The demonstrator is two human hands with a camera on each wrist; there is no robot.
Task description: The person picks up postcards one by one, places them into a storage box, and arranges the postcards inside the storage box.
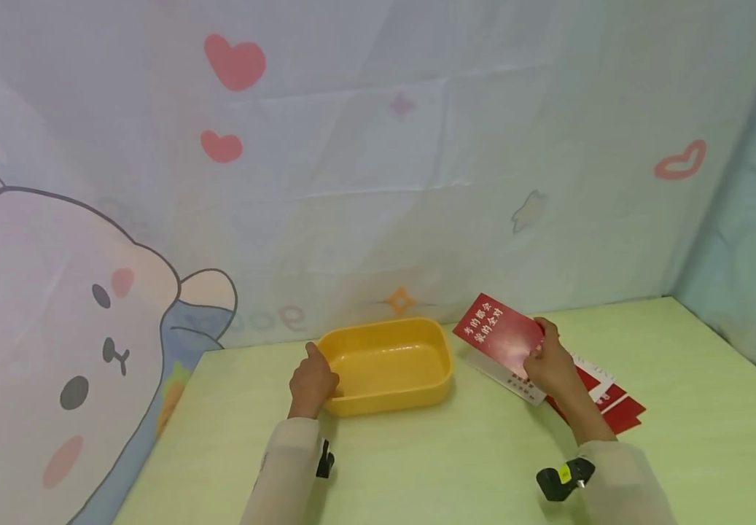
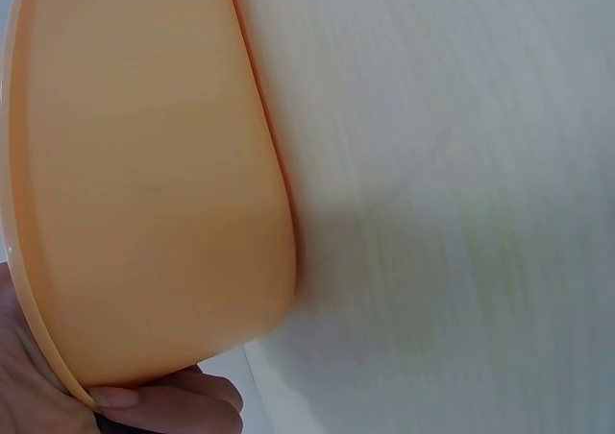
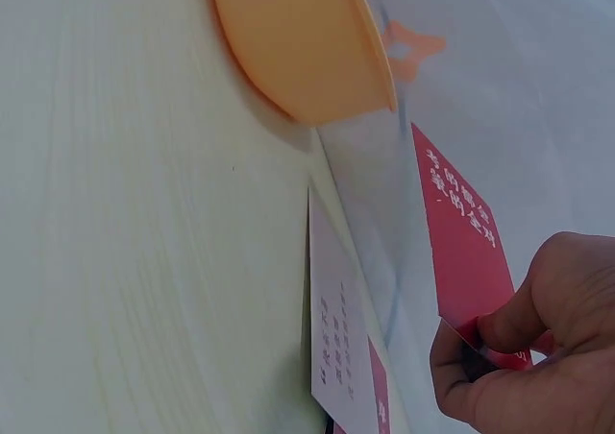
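A yellow plastic basin point(image 1: 384, 402) stands on the table near the wall cloth. My left hand point(image 1: 313, 380) grips its left rim; in the left wrist view the fingers point(image 2: 183, 405) curl round the basin's point(image 2: 154, 213) end. Right of the basin, my right hand point(image 1: 551, 364) pinches a red card point(image 1: 499, 332) with white characters between thumb and fingers, raised above the table. Beneath that hand lie a white printed card point(image 1: 515, 383) and several red and white cards point(image 1: 620, 412), fanned out and partly hidden by the wrist. The right wrist view shows the held card point(image 3: 466, 232) tilted.
Behind the table point(image 1: 430, 467) hangs a pale cloth point(image 1: 378, 182) with hearts and a cartoon animal. Another cloth point(image 1: 751, 292) closes off the right side. Each wrist carries a black camera point(image 1: 564, 479).
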